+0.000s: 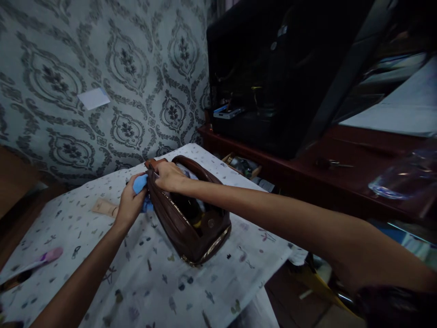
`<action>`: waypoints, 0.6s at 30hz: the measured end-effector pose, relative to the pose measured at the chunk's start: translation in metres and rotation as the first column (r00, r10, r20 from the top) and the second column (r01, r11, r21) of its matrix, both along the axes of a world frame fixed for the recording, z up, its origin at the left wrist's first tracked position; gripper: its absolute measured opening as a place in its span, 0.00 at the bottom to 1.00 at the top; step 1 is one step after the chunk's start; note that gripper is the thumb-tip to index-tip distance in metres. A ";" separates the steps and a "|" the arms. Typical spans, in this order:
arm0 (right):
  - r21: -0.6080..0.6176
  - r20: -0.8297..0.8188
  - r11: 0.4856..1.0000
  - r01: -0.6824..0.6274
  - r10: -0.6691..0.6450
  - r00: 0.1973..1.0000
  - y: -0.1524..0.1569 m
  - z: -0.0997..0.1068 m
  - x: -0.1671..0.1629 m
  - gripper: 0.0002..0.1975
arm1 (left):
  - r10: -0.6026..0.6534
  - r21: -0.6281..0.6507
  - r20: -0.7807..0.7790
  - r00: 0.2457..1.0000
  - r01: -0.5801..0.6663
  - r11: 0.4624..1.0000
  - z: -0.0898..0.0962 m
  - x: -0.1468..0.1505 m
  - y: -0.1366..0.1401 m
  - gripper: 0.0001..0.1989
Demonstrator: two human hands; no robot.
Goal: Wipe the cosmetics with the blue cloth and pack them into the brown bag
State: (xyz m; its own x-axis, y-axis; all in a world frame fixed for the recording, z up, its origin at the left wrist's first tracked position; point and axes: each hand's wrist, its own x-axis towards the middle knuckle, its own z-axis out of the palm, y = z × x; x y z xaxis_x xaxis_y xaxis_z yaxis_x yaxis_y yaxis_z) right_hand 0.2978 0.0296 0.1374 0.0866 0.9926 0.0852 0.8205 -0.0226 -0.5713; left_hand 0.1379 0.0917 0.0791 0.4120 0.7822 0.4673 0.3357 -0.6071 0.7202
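Observation:
A brown leather handbag (175,223) lies on the patterned white cloth with its zipped top open. Inside it, dark contents and something yellow partly show. My right hand (169,176) reaches across the bag, its fingers closed on the rim at the far end, by the handle strap. At the bag's left side, my left hand (129,200) is closed on a light blue piece that looks like cloth (139,183). More blue shows below that hand, against the bag. A beige tube (104,207) lies left of my left hand, its end partly hidden behind the wrist.
The white printed cloth (191,296) covers the surface under the bag. A pink-ended item (51,255) lies at the left. A dark red cabinet (341,173) with a large black screen (266,82) stands at the right. An open drawer (242,165) holds small things.

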 end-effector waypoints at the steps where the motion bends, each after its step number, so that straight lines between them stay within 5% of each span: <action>1: 0.001 -0.010 1.000 0.006 -0.006 1.000 0.000 -0.001 0.001 0.14 | -0.005 0.004 -0.002 1.000 0.005 1.000 -0.001 0.001 0.000 0.24; 7: -0.028 -0.011 1.000 0.011 -0.012 1.000 -0.009 0.000 0.008 0.15 | -0.023 -0.009 -0.005 1.000 0.023 1.000 -0.004 0.000 -0.004 0.26; 14: -0.012 0.058 0.983 -0.184 0.185 0.981 -0.015 0.015 0.026 0.12 | -0.041 -0.046 0.005 0.999 0.041 0.998 -0.009 -0.006 -0.015 0.31; 18: -0.042 -0.038 0.963 -0.266 0.264 0.964 -0.024 0.021 0.040 0.16 | -0.051 -0.076 0.005 0.999 0.052 0.996 -0.014 -0.009 -0.019 0.30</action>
